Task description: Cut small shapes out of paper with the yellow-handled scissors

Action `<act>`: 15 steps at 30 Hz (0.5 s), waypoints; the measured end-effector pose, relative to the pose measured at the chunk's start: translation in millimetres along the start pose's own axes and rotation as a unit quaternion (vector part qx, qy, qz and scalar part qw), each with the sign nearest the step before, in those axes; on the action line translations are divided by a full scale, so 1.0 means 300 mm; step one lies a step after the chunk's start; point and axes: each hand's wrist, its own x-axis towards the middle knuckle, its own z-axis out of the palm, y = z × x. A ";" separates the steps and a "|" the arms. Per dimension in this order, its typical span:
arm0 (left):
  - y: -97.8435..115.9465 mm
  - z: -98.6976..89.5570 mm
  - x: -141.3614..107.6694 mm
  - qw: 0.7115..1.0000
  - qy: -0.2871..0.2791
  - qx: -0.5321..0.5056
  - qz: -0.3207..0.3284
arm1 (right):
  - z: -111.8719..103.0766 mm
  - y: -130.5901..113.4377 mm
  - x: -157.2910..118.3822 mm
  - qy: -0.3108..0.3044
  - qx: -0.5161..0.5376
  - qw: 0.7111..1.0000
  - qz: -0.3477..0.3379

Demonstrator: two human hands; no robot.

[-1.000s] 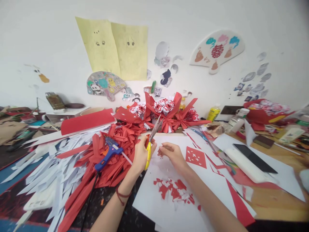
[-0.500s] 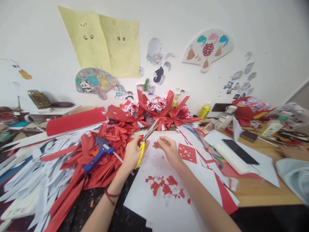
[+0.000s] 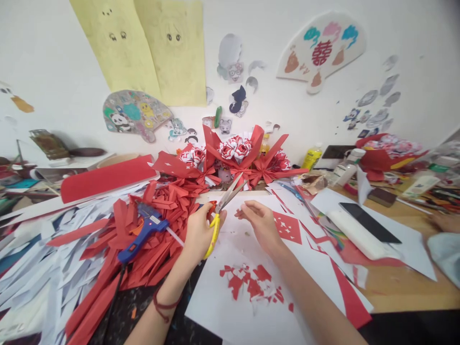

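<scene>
My left hand is wrapped around the yellow handles of a pair of scissors, whose blades point up and away, slightly apart. Across from it, my right hand has its fingertips pinched on a small piece of red paper, mostly hidden by the fingers. The blades are not touching that piece. Beneath both hands lies a white paper sheet with a scatter of red and white paper scraps. Close to my right wrist is a red paper square with cut-out holes.
A blue glue gun rests on piled red paper strips at left, beside white strips. Red-and-white paper flowers stand against the wall. A phone lies at right, near another person's arm.
The view has tilted down and moved slightly closer, so the wall items sit higher. Both hands keep nearly the same pose; the scissor blades look slightly wider apart.
</scene>
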 end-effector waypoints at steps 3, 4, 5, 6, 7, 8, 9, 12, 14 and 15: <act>0.000 -0.004 -0.004 0.999 0.028 -0.015 -0.010 | -0.005 -0.006 0.018 0.017 0.021 1.000 -0.001; -0.001 -0.006 -0.005 0.999 0.043 -0.016 -0.018 | -0.009 -0.009 0.023 0.016 0.028 0.999 0.003; -0.002 -0.007 -0.007 0.998 0.055 -0.018 -0.021 | -0.012 -0.011 0.027 0.014 0.034 0.999 0.003; -0.003 -0.009 -0.008 0.997 0.066 -0.015 -0.021 | -0.016 -0.012 0.029 0.007 0.035 0.999 0.001; -0.003 -0.010 -0.009 0.997 0.077 -0.010 -0.019 | -0.019 -0.013 0.028 0.000 0.033 0.999 -0.002; -0.003 -0.011 -0.009 0.996 0.083 -0.007 -0.015 | -0.021 -0.013 0.026 -0.005 0.028 1.000 -0.006; -0.002 -0.011 -0.010 0.996 0.090 -0.007 -0.011 | -0.022 -0.012 0.023 -0.009 0.021 1.000 -0.009; -0.001 -0.007 -0.008 0.996 0.089 -0.022 0.000 | -0.013 -0.003 0.011 -0.011 0.007 1.000 -0.011; -0.003 -0.001 -0.005 0.996 0.079 -0.036 0.011 | -0.004 0.006 0.006 -0.011 -0.001 1.000 -0.007; -0.005 0.002 -0.003 0.996 0.077 -0.039 0.017 | -0.001 0.009 0.005 -0.011 -0.003 1.000 -0.007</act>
